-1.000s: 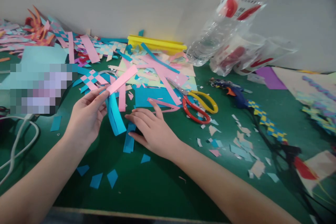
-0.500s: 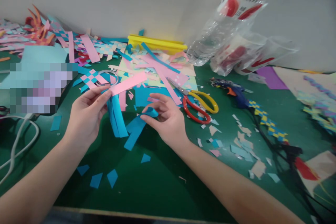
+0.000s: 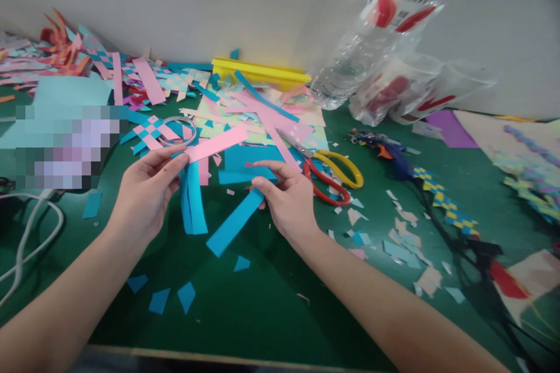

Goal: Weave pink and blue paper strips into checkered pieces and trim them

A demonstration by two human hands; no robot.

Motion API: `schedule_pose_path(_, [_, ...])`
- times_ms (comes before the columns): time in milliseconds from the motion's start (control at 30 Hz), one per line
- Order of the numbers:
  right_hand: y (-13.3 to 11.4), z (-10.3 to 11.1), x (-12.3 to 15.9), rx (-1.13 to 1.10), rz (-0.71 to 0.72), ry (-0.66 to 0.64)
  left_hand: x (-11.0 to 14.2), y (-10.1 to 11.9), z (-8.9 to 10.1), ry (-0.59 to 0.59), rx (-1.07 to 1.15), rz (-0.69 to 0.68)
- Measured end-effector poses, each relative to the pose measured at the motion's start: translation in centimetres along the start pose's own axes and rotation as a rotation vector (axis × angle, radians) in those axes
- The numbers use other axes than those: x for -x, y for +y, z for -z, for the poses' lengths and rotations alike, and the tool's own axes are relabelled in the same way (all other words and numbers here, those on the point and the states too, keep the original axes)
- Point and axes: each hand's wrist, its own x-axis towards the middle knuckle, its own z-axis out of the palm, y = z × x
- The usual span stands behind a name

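My left hand [image 3: 146, 189] pinches a pink paper strip [image 3: 219, 144] that points to the upper right, together with several blue paper strips [image 3: 192, 201] hanging below the fingers. Between the thumb and fingers of my right hand [image 3: 291, 192] is a folded blue strip [image 3: 236, 222], its one end slanting down to the left and its other end lying level above. The two hands are apart over the green table. Just beyond my right hand lie scissors [image 3: 332, 169] with one red and one yellow handle.
Paper scraps [image 3: 262, 111] and a yellow holder [image 3: 262, 73] lie at the back. A clear bottle [image 3: 350, 52] and plastic cups [image 3: 394, 87] stand at the wall. White cable [image 3: 39, 204] curls at left. A woven blue-yellow strip [image 3: 441, 198] lies right. Blue cut-offs [image 3: 160, 301] lie near the front edge.
My right hand has moved slightly right, and the loop of its blue strip has opened into two straighter ends. The strips in my left hand hang more upright; that hand has barely shifted.
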Motion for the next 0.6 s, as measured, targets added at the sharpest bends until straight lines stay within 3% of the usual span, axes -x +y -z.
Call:
schedule_pose_path(267, [0.41, 0.09, -0.39, 0.033, 0.001, -0.006, -0.08, 0.07, -0.01, 0.0, 0.015, -0.007])
schedule_pose_path(433, [0.08, -0.09, -0.38, 0.102, 0.101, -0.113, -0.19, -0.07, 0.31, 0.004, 0.017, -0.033])
schedule_pose_path(600, [0.04, -0.35, -0.37, -0.025, 0.019, -0.211, -0.22, -0.14, 0.3, 0.014, 0.025, -0.02])
